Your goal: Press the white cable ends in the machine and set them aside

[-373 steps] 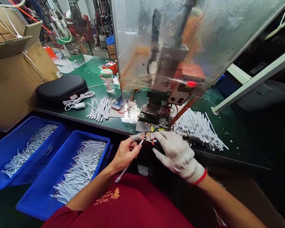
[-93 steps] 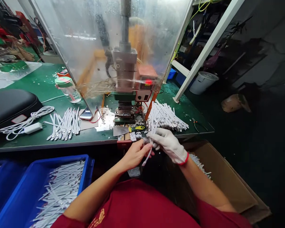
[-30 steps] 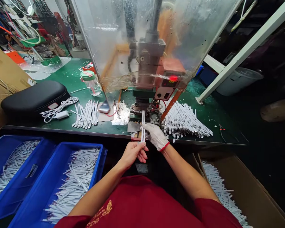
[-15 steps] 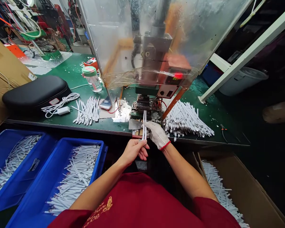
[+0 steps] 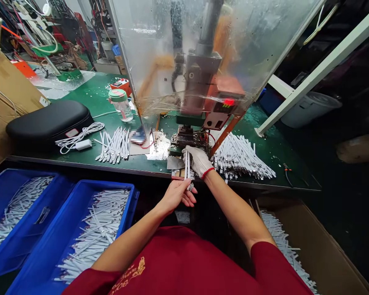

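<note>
My bare left hand pinches the lower ends of a pair of short white cables just in front of the bench edge. Above it, my right hand, in a white knit glove with a red cuff, is closed around their upper part. The cables run upright between both hands, and their far tips are hidden by the glove. Directly beyond the glove sits the dark metal die of a press. To the right of the glove lies a big pile of short white cables with metal connector ends.
A cloudy plastic shield hangs before the press. On the bench's left are a smaller cable bunch, a jar, a charger and a black padded seat. Blue bins and a cardboard box hold cables below. Pliers lie right.
My right hand has slid up toward the press die and now covers the cables' upper ends. My left hand stays on the lower ends, slightly farther right. The red-lit display reads differently.
</note>
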Demonstrator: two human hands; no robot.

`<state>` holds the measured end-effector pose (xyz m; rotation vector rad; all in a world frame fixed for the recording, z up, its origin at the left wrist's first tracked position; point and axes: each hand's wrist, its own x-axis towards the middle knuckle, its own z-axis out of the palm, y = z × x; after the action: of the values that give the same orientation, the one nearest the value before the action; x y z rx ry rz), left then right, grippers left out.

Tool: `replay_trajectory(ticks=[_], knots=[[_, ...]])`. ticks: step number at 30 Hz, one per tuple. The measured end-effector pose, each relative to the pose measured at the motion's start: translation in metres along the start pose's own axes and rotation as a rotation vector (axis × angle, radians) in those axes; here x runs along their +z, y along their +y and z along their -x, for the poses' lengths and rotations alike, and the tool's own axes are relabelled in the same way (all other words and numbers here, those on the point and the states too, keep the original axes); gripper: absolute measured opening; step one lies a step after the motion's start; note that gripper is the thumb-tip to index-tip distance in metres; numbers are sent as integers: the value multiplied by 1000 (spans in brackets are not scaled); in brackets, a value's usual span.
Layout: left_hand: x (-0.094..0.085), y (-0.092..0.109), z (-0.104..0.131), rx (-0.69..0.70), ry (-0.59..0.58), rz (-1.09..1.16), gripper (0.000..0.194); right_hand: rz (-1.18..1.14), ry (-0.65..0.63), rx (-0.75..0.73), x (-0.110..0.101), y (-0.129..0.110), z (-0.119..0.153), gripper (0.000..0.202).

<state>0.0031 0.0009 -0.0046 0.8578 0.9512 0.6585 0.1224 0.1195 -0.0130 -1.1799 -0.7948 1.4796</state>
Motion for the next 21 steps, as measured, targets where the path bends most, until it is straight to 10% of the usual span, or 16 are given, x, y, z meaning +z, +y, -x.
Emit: replay_trajectory(ticks=[21], knots=[[3, -1, -2, 20, 30, 11, 63, 9, -11, 1, -3, 6, -5, 30]])
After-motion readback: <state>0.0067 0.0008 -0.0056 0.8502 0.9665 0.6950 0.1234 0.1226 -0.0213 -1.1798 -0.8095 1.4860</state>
